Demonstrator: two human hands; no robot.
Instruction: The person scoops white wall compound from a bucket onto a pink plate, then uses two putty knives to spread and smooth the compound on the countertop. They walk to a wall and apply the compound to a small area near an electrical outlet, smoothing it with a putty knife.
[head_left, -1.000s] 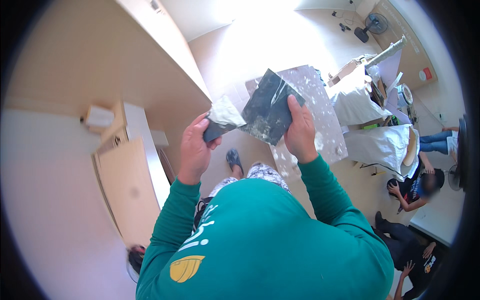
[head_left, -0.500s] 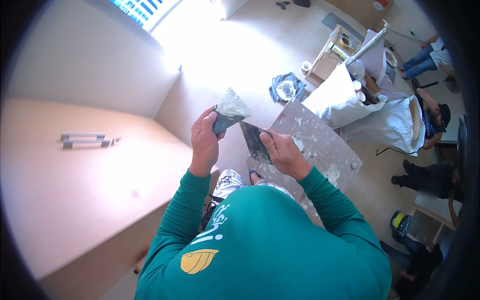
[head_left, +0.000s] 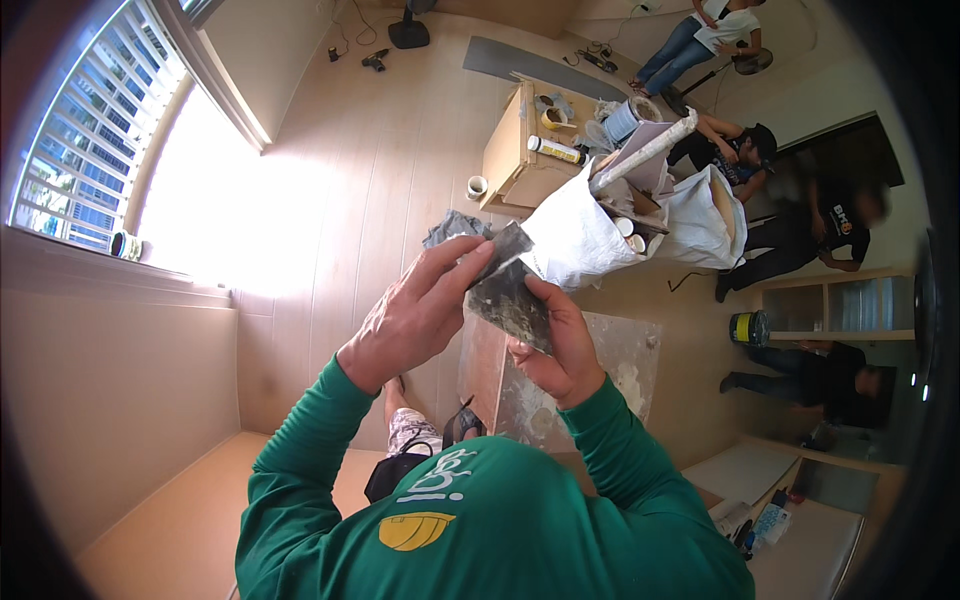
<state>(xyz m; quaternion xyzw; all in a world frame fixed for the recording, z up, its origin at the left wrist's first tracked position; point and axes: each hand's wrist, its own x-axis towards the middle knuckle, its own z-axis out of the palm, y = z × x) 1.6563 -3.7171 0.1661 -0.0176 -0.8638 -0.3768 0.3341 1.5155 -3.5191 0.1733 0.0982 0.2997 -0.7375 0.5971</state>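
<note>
In front of my chest, both hands are closed on flat putty spreaders. My left hand, back of the hand up, grips a small grey putty spreader by its edge. The larger dark putty spreader, smeared with pale putty, is pinched between thumb and fingers of my right hand. The left spreader's edge lies over the upper part of the right one; whether they touch I cannot tell. Below them a putty-spattered board lies on the floor.
Beyond my hands stand white sacks of scraps and a wooden box with a tube and tape on it. A crumpled grey cloth lies near. Several people are at the right; a dark bucket stands there. A window is at left.
My view has swung, bringing the window and more of the room in. The spreaders, apart before, now overlap. The thick white putty seen on the left spreader no longer shows there.
</note>
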